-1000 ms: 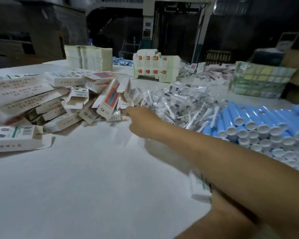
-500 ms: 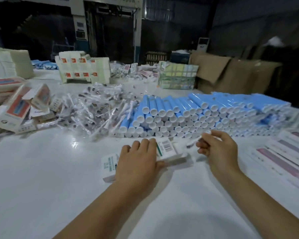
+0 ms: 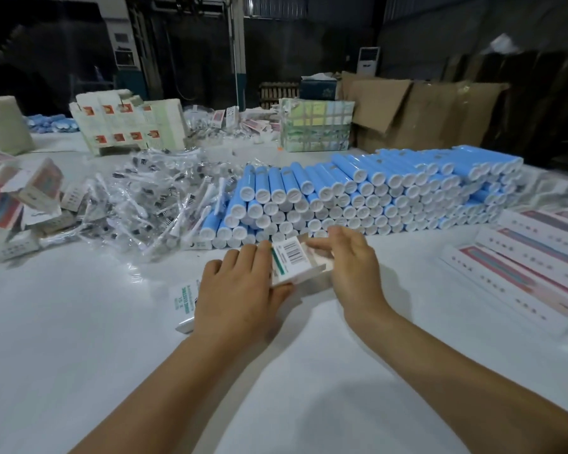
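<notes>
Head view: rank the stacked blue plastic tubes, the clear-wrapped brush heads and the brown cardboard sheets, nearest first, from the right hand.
1. Blue plastic tubes, just beyond the right hand.
2. Clear-wrapped brush heads, to its left.
3. Brown cardboard sheets, far back right.

The carton [image 3: 295, 263] lies before the tubes [image 3: 374, 191], brush heads [image 3: 151, 204] leftward.
</notes>
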A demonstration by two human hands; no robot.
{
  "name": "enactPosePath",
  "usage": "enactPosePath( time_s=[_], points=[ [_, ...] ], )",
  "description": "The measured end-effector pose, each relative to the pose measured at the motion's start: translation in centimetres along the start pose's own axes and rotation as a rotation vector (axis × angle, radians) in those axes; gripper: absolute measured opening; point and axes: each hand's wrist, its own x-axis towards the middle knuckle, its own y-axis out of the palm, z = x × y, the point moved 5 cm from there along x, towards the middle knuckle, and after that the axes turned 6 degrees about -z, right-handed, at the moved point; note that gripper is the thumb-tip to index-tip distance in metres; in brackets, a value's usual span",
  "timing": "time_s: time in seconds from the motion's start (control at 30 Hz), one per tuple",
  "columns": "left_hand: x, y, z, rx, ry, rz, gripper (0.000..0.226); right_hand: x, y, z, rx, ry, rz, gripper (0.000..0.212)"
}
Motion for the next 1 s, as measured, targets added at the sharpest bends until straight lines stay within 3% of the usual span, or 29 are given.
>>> enactPosePath(
  time_s=[0.1,0.33,0.6,0.87,0.93,1.0],
  points=[
    [0.1,0.0,0.7,-0.002,-0.036,0.009,0.063,0.5,-2.5,0.0,0.003,-0.027,-0.128,0.030],
    [0.7,0.4,1.7,0.003,-0.112,0.025,0.068,-1.3,-0.6,-0.6,-0.010,-0.054,0.055,0.029],
    [0.4,0.5,0.7,0.059,-0.076,0.062,0.073,-1.8,0.3,-1.4,-0.078,-0.013,0.137,0.020],
    [-0.2,0.3,-0.3,0.057,0.008,0.010,0.065,-1.0,0.7,-1.2,-0.226,-0.060,0.219,0.061],
    [-0.3,0.3,-0.6,0.065,0.024,0.002,0.065,-1.1,1.0,-1.0,-0.249,-0.049,0.232,0.058],
    [-0.4,0.3,-0.6,0.074,0.021,0.006,0.065,-1.2,1.0,-0.9,-0.241,-0.038,0.212,0.037]
  ],
)
